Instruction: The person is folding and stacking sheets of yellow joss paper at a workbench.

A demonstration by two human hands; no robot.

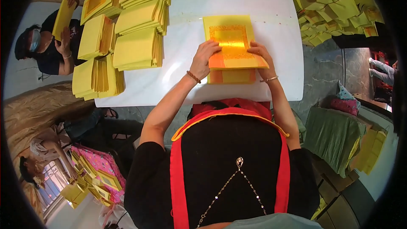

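Observation:
In front of me on the white table, a sheaf of yellow joss paper (231,38) shows a shiny gold foil square with an orange patterned border. Its near edge curves up off the sheets beneath, which show yellow and orange below it. My left hand (204,57) grips the left edge, fingers resting over the foil's border. Closed on the right edge is my right hand (262,60), with its thumb side on top of the paper. The undersides of the sheets and the fingertips below them are hidden.
Stacks of folded yellow paper (137,48) cover the table's left side. More yellow bundles (326,0) are piled at the far right. A person (46,48) at the left holds a yellow sheaf; another (46,148) handles yellow paper at lower left. A green-covered pile (333,138) stands at right.

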